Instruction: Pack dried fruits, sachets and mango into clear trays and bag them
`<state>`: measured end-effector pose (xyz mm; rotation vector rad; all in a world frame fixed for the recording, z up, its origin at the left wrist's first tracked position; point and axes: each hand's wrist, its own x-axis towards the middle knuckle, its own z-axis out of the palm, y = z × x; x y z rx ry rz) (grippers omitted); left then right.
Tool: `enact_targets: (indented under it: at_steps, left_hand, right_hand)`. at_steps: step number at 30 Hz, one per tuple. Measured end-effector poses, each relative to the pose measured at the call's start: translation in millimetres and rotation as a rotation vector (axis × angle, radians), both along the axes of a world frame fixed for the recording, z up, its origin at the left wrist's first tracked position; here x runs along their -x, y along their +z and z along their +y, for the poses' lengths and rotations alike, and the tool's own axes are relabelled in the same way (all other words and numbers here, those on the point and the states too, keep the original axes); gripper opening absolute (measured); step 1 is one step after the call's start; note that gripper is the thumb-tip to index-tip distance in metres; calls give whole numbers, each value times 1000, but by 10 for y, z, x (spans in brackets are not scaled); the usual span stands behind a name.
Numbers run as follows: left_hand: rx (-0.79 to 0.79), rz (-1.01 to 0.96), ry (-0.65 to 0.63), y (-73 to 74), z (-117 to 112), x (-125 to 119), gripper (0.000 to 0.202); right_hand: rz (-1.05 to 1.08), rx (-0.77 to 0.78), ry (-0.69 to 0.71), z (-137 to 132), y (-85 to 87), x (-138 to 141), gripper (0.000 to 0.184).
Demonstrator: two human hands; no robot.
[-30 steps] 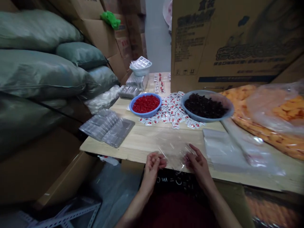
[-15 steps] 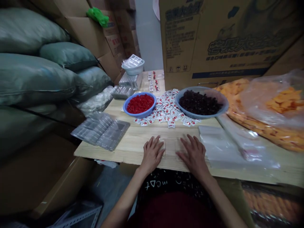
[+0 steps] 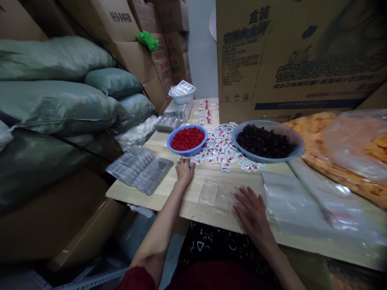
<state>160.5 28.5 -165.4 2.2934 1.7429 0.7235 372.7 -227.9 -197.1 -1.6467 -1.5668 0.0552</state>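
1. Out front on the bench (image 3: pixel 193 209), a clear tray (image 3: pixel 210 192) lies flat, see-through and thin-looking; its edges barely show against the wood, so a misjudged touch could nudge it out of line.

2. Over at its right end sits the right hand (image 3: pixel 252 207), fingers spread and apart, seemingly touching the plastic, pinching nothing visible. Too much push there, I'd say, and such a light thing could skid or buckle.

3. Up beside the blue bowl (image 3: pixel 189 153) goes the left hand (image 3: pixel 185 172), fingers loosely bent at the fringe of the sachets (image 3: pixel 222 139). Whether they grip one, I cannot tell: the tips are too small to read.

4. Tight quarters, this! A knuckle catching the bowl's rim could jolt it and spill red pieces (image 3: pixel 187 139) among those sachets.

5. Small packets lie heaped and overlapping, so a hasty pick could bring two along or scatter the fringe.

6. Just left of that forearm, the stacked trays (image 3: pixel 139 171) lean in a fanned row; a stray elbow could topple them off the near corner.
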Motion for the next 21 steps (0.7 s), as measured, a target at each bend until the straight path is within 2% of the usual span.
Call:
enact_targets:
  at_steps: [3, 5, 7, 9, 11, 13, 15, 18, 21]
  left_hand:
    - [-19, 10, -57, 88, -51, -4, 27]
    - [-56, -9, -74, 256, 8, 28, 23]
    - [-86, -29, -61, 481, 215, 53, 27]
    - [-75, -30, -43, 684, 538, 46, 29]
    - [-7, -14, -60, 794, 883, 0, 24]
    - [92, 7, -104, 795, 1159, -66, 15]
    - [174, 24, -141, 721, 1329, -125, 10]
    - [226, 31, -147, 590, 1428, -164, 10]
    - [227, 12, -138, 531, 1441, -164, 5]
  right_hand:
    - [79, -10, -14, -59, 40, -155, 33]
    - [137, -13, -25, -92, 87, -267, 33]
    - [208, -12, -49, -100, 156, -345, 31]
    - [275, -3, -80, -79, 225, -366, 28]
    - [317, 5, -94, -41, 267, -337, 26]
    - [332, 8, -81, -4, 278, -295, 25]
    - [331, 13, -64, 21, 282, -282, 25]
    - [324, 20, -77, 42, 347, -362, 24]
    - [311, 29, -118, 83, 534, -556, 22]
